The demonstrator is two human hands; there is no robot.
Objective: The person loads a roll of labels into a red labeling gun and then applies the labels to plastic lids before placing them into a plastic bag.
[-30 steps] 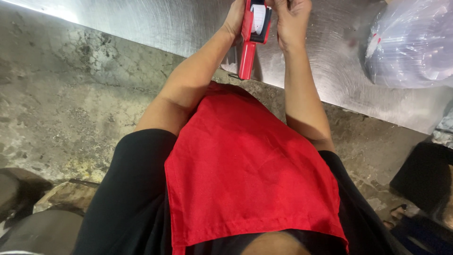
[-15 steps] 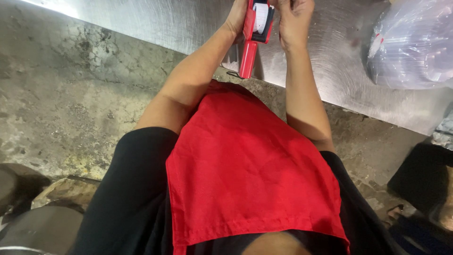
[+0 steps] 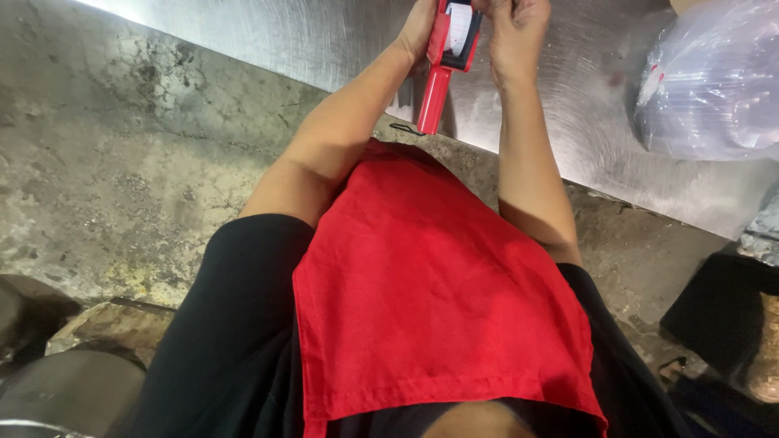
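Apron: red cloth apron (image 3: 438,300) hangs nearest, below both forearms.
Surface edge: steel surface (image 3: 324,40) ends just under the wrists; bare metal left of the hands.
Left hand (image 3: 418,32): closed around the red label gun (image 3: 446,57).
Right hand (image 3: 515,36): fingers curled at the gun's top, grip unclear.
Far right: clear plastic bag (image 3: 714,81), well apart.

Lighting: dim, uneven.
Glare streaks the steel table (image 3: 568,122) at top; floor corners in shadow; edges slightly soft.
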